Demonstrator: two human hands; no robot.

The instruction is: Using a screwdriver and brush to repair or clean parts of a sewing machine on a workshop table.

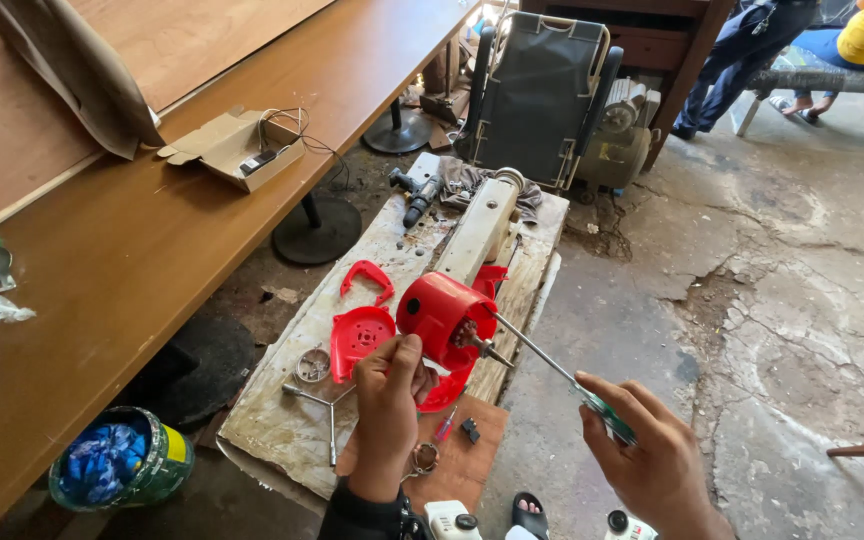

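A red round motor housing [437,310] with a cream-coloured shaft body [482,225] lies on a low scuffed wooden board [282,425]. My left hand [387,410] grips the housing's lower edge. My right hand [652,455] holds a long screwdriver [552,370] by its green handle, its tip at the housing's open face near the metal spindle [482,345]. A red round cover [360,338] and a red curved handle piece [367,278] lie beside the housing.
A cross wrench [327,410], a small metal tin [313,365] and a small red screwdriver [445,425] lie on the board. A long brown table [152,250] with a cardboard box [237,148] runs along the left; a green bucket [122,460] stands beneath. A seated person [852,40] is far right.
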